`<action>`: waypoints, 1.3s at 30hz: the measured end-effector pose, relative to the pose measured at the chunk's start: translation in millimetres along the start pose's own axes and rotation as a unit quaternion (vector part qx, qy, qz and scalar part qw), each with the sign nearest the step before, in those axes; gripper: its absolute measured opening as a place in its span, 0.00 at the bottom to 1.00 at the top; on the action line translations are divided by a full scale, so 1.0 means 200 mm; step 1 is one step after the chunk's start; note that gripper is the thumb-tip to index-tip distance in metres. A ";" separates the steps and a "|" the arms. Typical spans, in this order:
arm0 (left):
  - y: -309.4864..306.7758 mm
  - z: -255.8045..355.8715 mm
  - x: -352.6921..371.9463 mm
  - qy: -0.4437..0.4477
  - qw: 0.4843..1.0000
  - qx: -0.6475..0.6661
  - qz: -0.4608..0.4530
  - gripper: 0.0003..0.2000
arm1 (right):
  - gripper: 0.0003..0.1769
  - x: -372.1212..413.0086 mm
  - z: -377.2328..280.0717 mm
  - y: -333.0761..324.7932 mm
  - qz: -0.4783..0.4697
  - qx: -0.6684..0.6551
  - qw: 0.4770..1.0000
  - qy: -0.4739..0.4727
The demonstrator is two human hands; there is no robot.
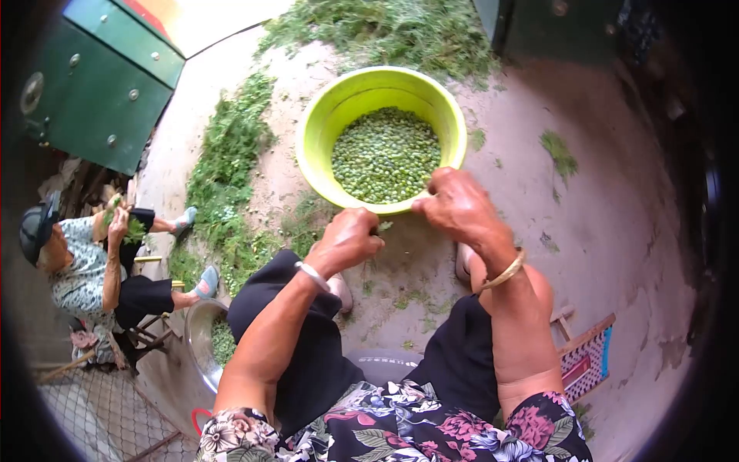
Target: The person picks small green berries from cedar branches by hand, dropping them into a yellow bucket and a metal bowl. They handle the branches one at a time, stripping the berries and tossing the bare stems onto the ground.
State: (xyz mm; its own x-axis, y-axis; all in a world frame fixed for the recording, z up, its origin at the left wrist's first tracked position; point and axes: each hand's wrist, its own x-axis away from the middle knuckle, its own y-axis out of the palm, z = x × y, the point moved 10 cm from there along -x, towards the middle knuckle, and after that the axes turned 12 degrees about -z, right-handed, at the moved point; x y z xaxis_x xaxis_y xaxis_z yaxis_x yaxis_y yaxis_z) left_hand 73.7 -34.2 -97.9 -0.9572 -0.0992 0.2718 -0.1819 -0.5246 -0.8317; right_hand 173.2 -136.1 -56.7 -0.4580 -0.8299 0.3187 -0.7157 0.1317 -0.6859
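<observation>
A yellow-green plastic basin point(314, 138) stands on the floor before me, partly filled with small round green berries point(385, 154). My left hand point(346, 240), a white bangle on its wrist, is closed just below the basin's near rim. A small green sprig point(384, 226) pokes out at its fingers. At the basin's near right rim is my right hand point(463, 206), with a gold-coloured bangle. Its fingers are pinched together; what they hold, if anything, is too small to make out.
Feathery green cuttings point(231, 154) lie along the left, with another heap point(392, 35) behind the basin. A person in a dark cap point(81, 262) sits at left holding a green sprig. A metal bowl point(202, 339) stands by my left leg, a low woven seat point(586, 362) at right.
</observation>
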 end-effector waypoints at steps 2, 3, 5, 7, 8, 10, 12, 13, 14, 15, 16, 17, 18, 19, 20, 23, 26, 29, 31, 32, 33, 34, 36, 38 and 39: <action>-0.05 -0.16 -0.06 -0.130 0.960 0.245 -0.035 0.08 | 0.17 0.05 0.03 -0.14 0.181 0.005 0.983 -0.036; -0.25 -0.11 -0.08 -0.009 0.882 0.465 0.080 0.18 | 0.17 0.04 0.04 -0.17 0.180 -0.021 0.983 -0.008; -0.65 -0.06 -0.02 0.172 0.736 0.620 0.209 0.36 | 0.17 0.03 0.03 -0.20 0.170 -0.048 0.984 0.012; -0.84 -0.04 0.05 0.221 0.736 0.598 0.226 0.45 | 0.16 0.00 0.02 -0.18 0.142 -0.073 0.987 0.023; -0.86 -0.04 0.07 0.219 0.736 0.601 0.224 0.45 | 0.16 -0.02 0.00 -0.16 0.132 -0.071 0.989 0.013; -0.86 -0.10 0.14 0.180 0.761 0.585 0.217 0.38 | 0.16 -0.06 -0.01 -0.13 0.123 -0.067 0.990 0.008; -0.77 -0.20 0.21 0.069 0.839 0.517 0.157 0.28 | 0.15 -0.08 -0.06 -0.09 0.111 -0.061 0.992 -0.010; -0.75 -0.28 0.29 0.039 0.859 0.480 0.176 0.21 | 0.14 -0.09 -0.09 -0.09 0.113 -0.059 0.992 -0.011; -0.70 -0.37 0.37 0.001 0.854 0.487 0.182 0.20 | 0.13 -0.09 -0.11 -0.08 0.115 -0.056 0.992 -0.010; -0.65 -0.50 0.45 -0.028 0.839 0.505 0.202 0.19 | 0.12 -0.10 -0.14 -0.06 0.111 -0.048 0.993 -0.012; -0.56 -0.67 0.55 -0.059 0.820 0.524 0.222 0.18 | 0.12 -0.11 -0.16 -0.03 0.094 -0.043 0.995 -0.011; -0.46 -0.83 0.67 -0.097 0.801 0.537 0.247 0.17 | 0.12 -0.12 -0.19 -0.02 0.091 -0.043 0.995 -0.014; -0.35 -1.00 0.78 -0.134 0.780 0.548 0.270 0.15 | 0.12 -0.13 -0.21 0.00 0.091 -0.044 0.995 -0.017; -0.22 -1.16 0.92 -0.176 0.763 0.551 0.289 0.14 | 0.11 -0.14 -0.24 0.02 0.091 -0.036 0.995 -0.027; -0.07 -1.31 1.05 -0.216 0.744 0.553 0.305 0.13 | 0.11 -0.15 -0.24 0.05 0.082 -0.030 0.996 -0.024; 0.43 -1.64 1.45 -0.357 0.650 0.575 0.346 0.12 | 0.10 -0.20 -0.26 0.13 0.062 0.007 0.998 -0.017; 0.80 -1.79 1.77 -0.498 0.583 0.513 0.388 0.12 | 0.10 -0.25 -0.27 0.20 0.026 0.034 0.999 0.004; 0.87 -1.92 1.93 -0.591 0.636 0.266 0.418 0.15 | 0.10 -0.29 -0.32 0.26 0.013 0.071 0.997 -0.012; 0.88 -2.01 1.91 -0.565 0.688 0.130 0.436 0.16 | 0.10 -0.32 -0.34 0.31 -0.004 0.069 0.998 -0.008; 0.90 -2.07 1.90 -0.567 0.686 0.135 0.435 0.16 | 0.10 -0.33 -0.34 0.33 -0.013 0.061 0.998 -0.001; 0.98 -2.14 1.84 -0.551 0.646 0.342 0.402 0.13 | 0.10 -0.34 -0.35 0.34 -0.014 0.066 0.998 0.000; 1.07 -2.13 1.73 -0.509 0.576 0.534 0.352 0.11 | 0.10 -0.36 -0.34 0.36 -0.027 0.073 0.997 0.011; 1.00 -2.09 1.64 -0.500 0.551 0.567 0.353 0.08 | 0.10 -0.37 -0.34 0.39 -0.037 0.081 0.996 0.025; 0.90 -2.07 1.58 -0.452 0.560 0.577 0.387 0.07 | 0.10 -0.37 -0.34 0.40 -0.041 0.091 0.995 0.029; 0.82 -2.06 1.54 -0.408 0.559 0.600 0.403 0.06 | 0.11 -0.37 -0.34 0.40 -0.036 0.104 0.994 0.019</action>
State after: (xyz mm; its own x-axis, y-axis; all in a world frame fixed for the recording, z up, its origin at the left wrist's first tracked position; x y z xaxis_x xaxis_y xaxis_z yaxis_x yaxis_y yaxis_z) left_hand -343.5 197.0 -350.5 -0.1100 -0.8074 0.5796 0.9836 -0.1724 -0.0535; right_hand 115.0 -27.6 -90.9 -0.4325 -0.8114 0.3930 -0.6250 -0.0444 -0.7794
